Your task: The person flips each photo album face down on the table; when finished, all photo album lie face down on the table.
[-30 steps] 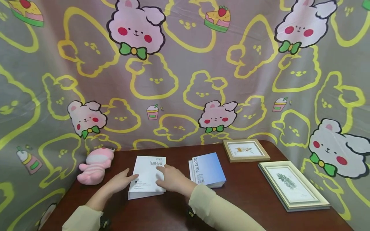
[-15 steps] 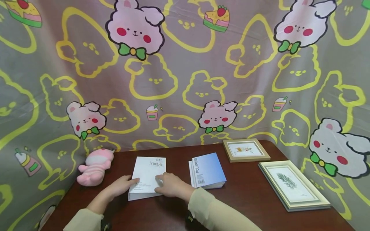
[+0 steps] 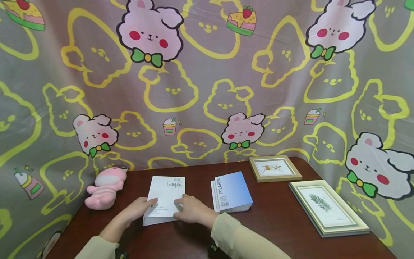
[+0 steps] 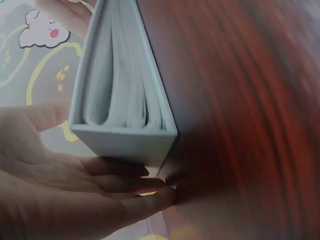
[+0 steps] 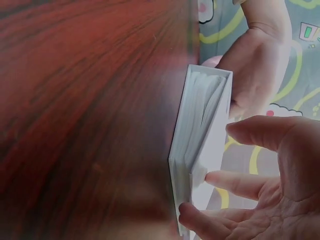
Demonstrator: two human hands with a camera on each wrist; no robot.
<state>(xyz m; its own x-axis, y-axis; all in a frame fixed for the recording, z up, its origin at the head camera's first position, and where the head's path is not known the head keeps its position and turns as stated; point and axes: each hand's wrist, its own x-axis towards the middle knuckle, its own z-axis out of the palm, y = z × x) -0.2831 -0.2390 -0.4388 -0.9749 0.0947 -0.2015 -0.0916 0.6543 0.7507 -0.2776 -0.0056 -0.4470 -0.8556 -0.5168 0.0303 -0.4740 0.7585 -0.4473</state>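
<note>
A thick white hardcover photo album (image 3: pixel 166 190) with dark printed characters lies on the brown table, its page ends facing me. My left hand (image 3: pixel 137 208) grips its left side: the thumb lies over the cover while the fingers run along the spine (image 4: pixel 122 145). At the opposite side, my right hand (image 3: pixel 194 210) touches the cover and right edge with spread, fairly straight fingers (image 5: pixel 240 182). Its thumb is above the cover near the close corner. Loose, bulging pages (image 4: pixel 127 95) show between the boards. The album's underside is hidden.
Right of the album lies a blue-and-white book (image 3: pixel 234 189) marked POLAROID. Farther right are a wooden picture frame (image 3: pixel 253 174) and a larger pale frame (image 3: pixel 359 228). A pink plush toy (image 3: pixel 103 189) lies at the left. Patterned cloth (image 3: pixel 200 72) surrounds the brown table (image 3: pixel 258 230).
My right hand has slid toward me along the album to its near right corner. My left hand has shifted slightly nearer and farther over the spine side. The album has hardly moved.
</note>
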